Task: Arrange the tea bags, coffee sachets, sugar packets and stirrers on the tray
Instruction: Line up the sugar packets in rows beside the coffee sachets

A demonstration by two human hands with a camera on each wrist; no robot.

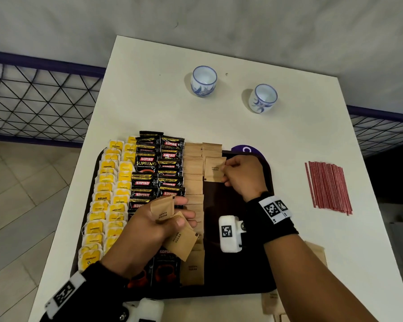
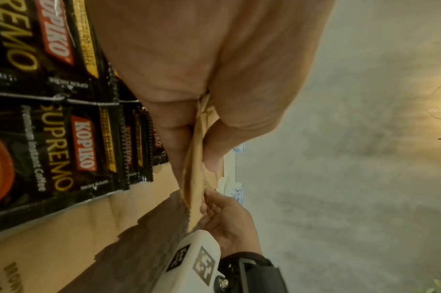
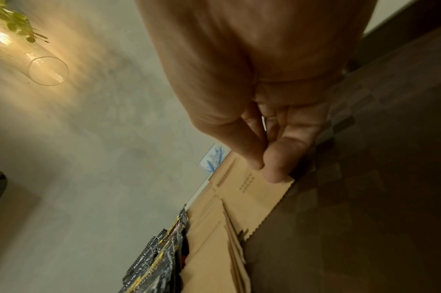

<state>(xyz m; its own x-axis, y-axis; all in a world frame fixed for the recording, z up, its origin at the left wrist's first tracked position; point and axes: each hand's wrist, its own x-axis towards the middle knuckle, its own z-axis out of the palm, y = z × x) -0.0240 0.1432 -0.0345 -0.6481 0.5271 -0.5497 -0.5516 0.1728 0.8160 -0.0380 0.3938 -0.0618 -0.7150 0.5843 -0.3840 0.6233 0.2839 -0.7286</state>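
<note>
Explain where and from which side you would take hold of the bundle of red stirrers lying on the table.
Grip the red stirrers across the bundle's middle, coming from above with the fingers spanning its width. They lie flat, side by side on the table, right of the tray, so probably a mid-length pinch gathers them.

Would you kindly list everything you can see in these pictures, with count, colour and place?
tray: one, dark brown, on the table's near half
table: one, white
tea bags: many, yellow, two columns at the tray's left
coffee sachets: many, black, two columns beside the tea bags
sugar packets: many, brown, columns right of the coffee
stirrers: a bundle, red, on the table right of the tray
cups: two, white and blue, far side of the table
left hand: holds several sugar packets
right hand: pinches one sugar packet at the second column
</note>
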